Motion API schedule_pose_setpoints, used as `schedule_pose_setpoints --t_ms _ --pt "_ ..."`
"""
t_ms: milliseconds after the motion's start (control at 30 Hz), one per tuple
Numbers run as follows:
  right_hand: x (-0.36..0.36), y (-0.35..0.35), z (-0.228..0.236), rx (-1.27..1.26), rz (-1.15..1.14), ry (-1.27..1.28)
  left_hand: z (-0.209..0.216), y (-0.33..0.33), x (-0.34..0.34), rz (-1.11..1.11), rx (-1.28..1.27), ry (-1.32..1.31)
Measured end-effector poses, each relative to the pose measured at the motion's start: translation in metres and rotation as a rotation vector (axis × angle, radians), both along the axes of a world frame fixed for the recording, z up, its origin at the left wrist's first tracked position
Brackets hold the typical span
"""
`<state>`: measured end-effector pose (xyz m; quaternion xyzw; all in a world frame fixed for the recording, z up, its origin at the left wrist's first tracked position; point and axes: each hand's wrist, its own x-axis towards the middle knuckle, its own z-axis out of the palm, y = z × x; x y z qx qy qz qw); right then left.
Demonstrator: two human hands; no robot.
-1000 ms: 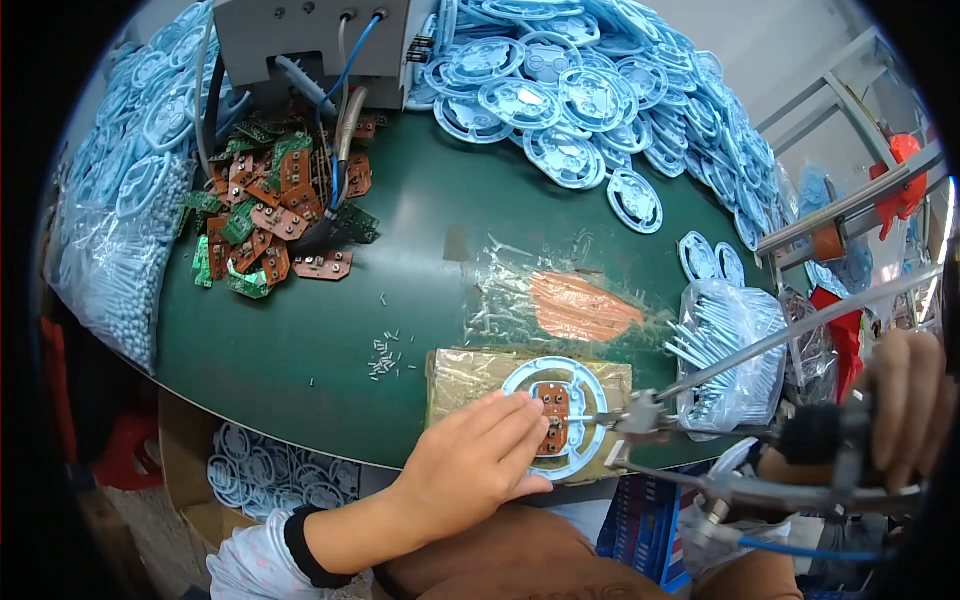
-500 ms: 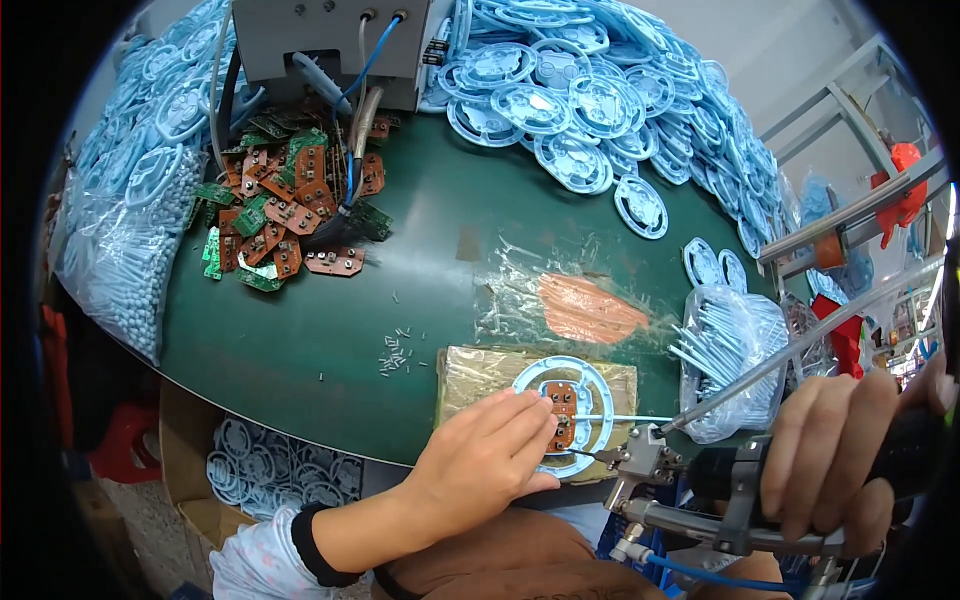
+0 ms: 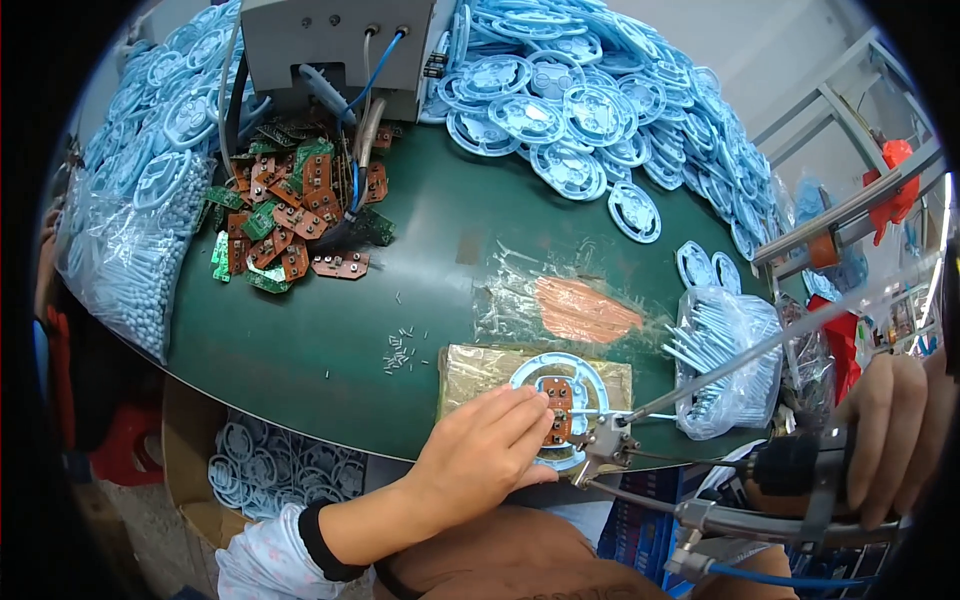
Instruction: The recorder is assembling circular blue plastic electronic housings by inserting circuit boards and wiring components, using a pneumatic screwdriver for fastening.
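A blue ring-shaped plastic part (image 3: 600,378) lies on a tape-covered block (image 3: 470,375) near the table's front edge. Inside the ring sits a brown circuit board (image 3: 562,395), and a thin pale-blue stick (image 3: 652,415) reaches out to the right. My left hand (image 3: 485,440) presses its closed fingers over the board's left side, its thumb at the ring's lower rim. On the right, my right hand (image 3: 890,440) grips a black power screwdriver (image 3: 790,470). Its metal nozzle (image 3: 606,440) is over the board's lower right edge, hiding where the tip meets it.
Loose screws (image 3: 400,355) are scattered left of the block. Circuit boards (image 3: 300,215) are heaped below a grey machine (image 3: 330,40). Blue plastic parts (image 3: 590,110) form a high pile behind. A bag of sticks (image 3: 735,365) stands right; another bag (image 3: 130,260) stands left.
The screwdriver's body and my right hand have moved right, while the nozzle has shifted slightly left and up over the board. My left hand stays nearly in place.
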<state>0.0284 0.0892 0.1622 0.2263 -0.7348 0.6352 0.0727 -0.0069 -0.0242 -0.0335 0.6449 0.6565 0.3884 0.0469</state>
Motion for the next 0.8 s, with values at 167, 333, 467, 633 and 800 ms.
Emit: schedule_pose_setpoints --t_ms 167,333,467,633,800 --pt "0.092 0.068 0.004 -0.078 -0.064 -0.108 0.0 0.001 0.0 0.011 0.029 0.012" --pt "0.08 0.079 -0.016 0.005 0.121 -0.167 -0.004 0.0 -0.004 0.031 0.008 0.042" --pt "0.069 0.052 -0.022 -0.058 -0.226 0.021 0.001 0.0 -0.004 0.014 0.005 0.021" --pt "0.062 0.025 -0.033 -0.139 -0.41 0.196 0.006 -0.001 -0.002 -0.001 0.014 0.051" --pt "0.058 0.04 -0.02 -0.273 -0.507 0.246 0.012 -0.001 -0.001 0.028 -0.011 0.136"
